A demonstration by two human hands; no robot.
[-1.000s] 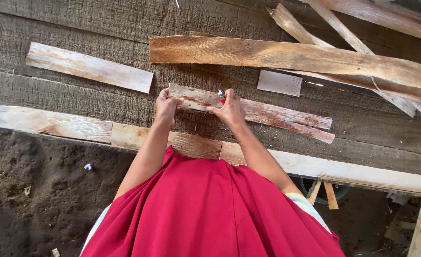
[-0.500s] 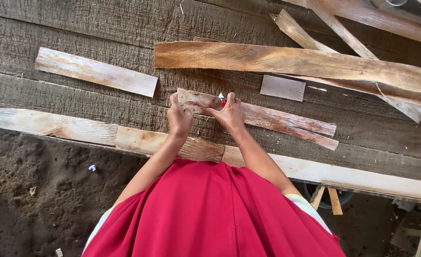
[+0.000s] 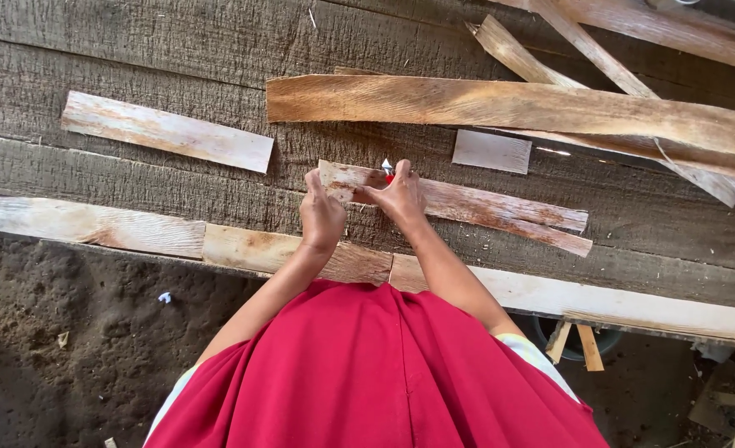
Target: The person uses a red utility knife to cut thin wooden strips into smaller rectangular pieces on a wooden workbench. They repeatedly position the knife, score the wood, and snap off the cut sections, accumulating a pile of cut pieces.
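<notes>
A thin, pale wooden strip (image 3: 483, 206) with reddish streaks lies slanted on the rough grey plank table (image 3: 135, 66). My left hand (image 3: 322, 217) sits at the strip's left end, fingers curled against its near edge. Pressed onto the strip just right of it, my right hand (image 3: 396, 197) pinches a small red and white tool (image 3: 387, 169) whose tip pokes out above the fingers. The tool is too hidden to identify. My red garment (image 3: 376, 373) fills the lower middle of the view.
A short pale strip (image 3: 166, 131) lies at the left and a small pale offcut (image 3: 492, 151) at the right. A long brown slat (image 3: 517, 106) and crossed slats (image 3: 633, 83) lie beyond. Pale boards (image 3: 85, 224) edge the table; dirt floor (image 3: 68, 357) lies below.
My left hand has slid from the strip's far left tip to its near edge, closer to the right hand. The right hand stays on the strip.
</notes>
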